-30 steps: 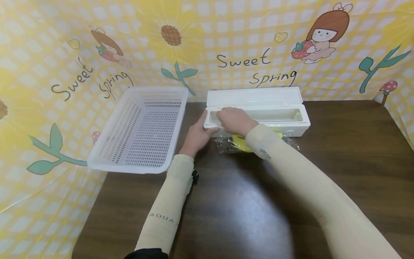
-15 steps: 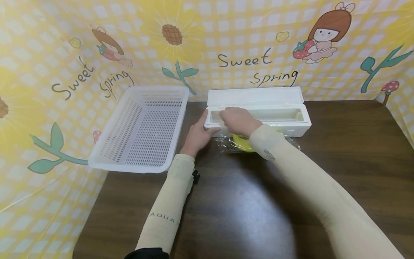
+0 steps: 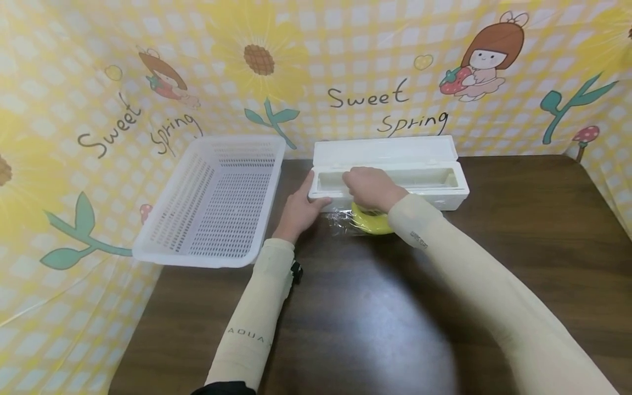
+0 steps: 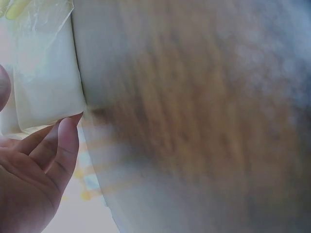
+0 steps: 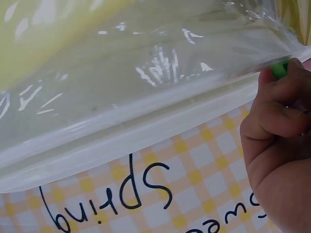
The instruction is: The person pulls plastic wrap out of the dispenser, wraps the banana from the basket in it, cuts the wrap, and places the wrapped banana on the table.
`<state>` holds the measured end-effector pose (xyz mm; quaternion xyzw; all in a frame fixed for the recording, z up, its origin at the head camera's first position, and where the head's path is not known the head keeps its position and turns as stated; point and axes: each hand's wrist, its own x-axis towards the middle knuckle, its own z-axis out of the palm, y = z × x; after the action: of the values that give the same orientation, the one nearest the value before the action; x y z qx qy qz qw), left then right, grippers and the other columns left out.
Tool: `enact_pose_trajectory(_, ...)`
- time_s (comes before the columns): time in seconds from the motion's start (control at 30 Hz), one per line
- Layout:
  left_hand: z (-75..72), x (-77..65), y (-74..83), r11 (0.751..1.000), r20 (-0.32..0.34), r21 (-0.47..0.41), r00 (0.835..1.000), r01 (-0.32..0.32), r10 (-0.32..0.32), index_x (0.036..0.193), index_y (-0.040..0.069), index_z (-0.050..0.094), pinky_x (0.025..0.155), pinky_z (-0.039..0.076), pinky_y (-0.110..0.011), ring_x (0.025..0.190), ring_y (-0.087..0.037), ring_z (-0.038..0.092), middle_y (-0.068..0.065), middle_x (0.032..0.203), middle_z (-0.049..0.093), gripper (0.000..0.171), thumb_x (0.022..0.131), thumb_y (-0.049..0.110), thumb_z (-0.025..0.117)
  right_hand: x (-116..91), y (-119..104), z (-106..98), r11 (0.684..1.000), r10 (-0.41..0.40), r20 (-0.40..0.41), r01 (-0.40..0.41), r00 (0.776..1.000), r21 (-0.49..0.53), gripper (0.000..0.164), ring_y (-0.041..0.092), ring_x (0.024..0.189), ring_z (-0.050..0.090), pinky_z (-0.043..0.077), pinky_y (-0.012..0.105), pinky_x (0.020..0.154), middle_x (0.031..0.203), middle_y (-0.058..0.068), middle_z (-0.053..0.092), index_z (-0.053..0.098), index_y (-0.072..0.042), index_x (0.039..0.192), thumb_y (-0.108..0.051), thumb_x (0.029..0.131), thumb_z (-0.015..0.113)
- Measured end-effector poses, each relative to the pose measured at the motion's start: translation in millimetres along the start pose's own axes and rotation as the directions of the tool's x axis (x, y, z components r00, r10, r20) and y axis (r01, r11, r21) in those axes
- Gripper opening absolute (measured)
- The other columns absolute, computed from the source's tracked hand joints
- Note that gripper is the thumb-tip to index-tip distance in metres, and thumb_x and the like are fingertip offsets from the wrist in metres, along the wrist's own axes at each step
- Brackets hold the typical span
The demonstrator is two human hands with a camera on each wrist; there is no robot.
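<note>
A long white box [image 3: 446, 200] with its lid raised lies toward the back of the table. My left hand [image 3: 298, 213] grips its left end, thumb at the front. Over the box's opening, left of its middle, is my right hand [image 3: 374, 189], its fingers pinching a small green piece [image 5: 280, 70], seen in the right wrist view. Clear plastic film [image 3: 339, 222] hangs at the front of the box. A yellow banana [image 3: 369, 222] lies there with the film around it, partly hidden by my right wrist. The left wrist view shows my left fingers against the box's corner.
To the left stands a white perforated plastic basket [image 3: 204, 262], close to my left forearm. A patterned yellow checked cloth [image 3: 355, 71] rises behind the table and along its sides. The dark wooden table [image 3: 345, 329] stretches toward me.
My right hand has slid rightward along the box's opening. My left hand has kept its grip on the end. Film formerly visible right of my right forearm no longer shows.
</note>
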<state>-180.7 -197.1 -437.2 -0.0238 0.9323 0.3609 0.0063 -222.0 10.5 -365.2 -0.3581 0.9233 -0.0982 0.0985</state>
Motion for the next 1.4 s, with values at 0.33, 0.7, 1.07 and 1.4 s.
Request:
enact_pose_trajectory(0.33,1.6,-0.4,-2.1,1.0,-0.016,-0.013,1.0,-0.021,0.021,0.16,0.045,0.016,0.097,0.046,-0.053,0.114,-0.034,0.06,-0.014,0.136,0.061,0.088,0.091,0.055,0.068,-6,3,-3,1.0,-0.011,0.006,0.011,1.0,0.006,0.028,0.025,0.09,0.061,0.054,0.039,0.083,0.098,0.007,0.063,0.063,-0.003,0.105,0.008,0.079,0.063)
enact_pose_trajectory(0.7,1.9,-1.4,0.1,1.0,-0.013,0.009,1.0,-0.007,0.007,0.161,0.043,0.014,0.101,0.045,-0.052,0.122,-0.035,0.058,-0.011,0.142,0.058,0.088,0.092,0.057,0.067,-5,5,-4,0.999,-0.03,0.012,0.03,0.999,-0.02,0.02,0.024,0.088,0.061,0.053,0.038,0.08,0.095,0.006,0.063,0.063,-0.005,0.103,0.004,0.085,0.065)
enact_pose_trajectory(1.07,2.3,0.1,1.6,0.999,-0.015,0.018,1.0,-0.027,0.028,0.16,0.047,0.013,0.098,0.046,-0.053,0.119,-0.036,0.06,-0.012,0.139,0.06,0.087,0.092,0.056,0.066,-13,11,-6,0.999,-0.011,0.013,0.012,1.0,-0.036,0.018,0.024,0.086,0.061,0.054,0.038,0.079,0.096,0.006,0.062,0.062,-0.005,0.104,-0.002,0.087,0.069)
enact_pose_trajectory(1.4,1.6,-0.8,1.5,1.0,-0.005,0.012,1.0,-0.009,0.009,0.161,0.045,0.013,0.099,0.045,-0.053,0.12,-0.036,0.059,-0.014,0.14,0.059,0.087,0.093,0.054,0.066,-18,15,-7,0.999,-0.022,0.013,0.022,1.0,-0.041,0.018,0.024,0.085,0.06,0.053,0.037,0.077,0.093,0.006,0.061,0.062,-0.005,0.101,0.004,0.086,0.066)
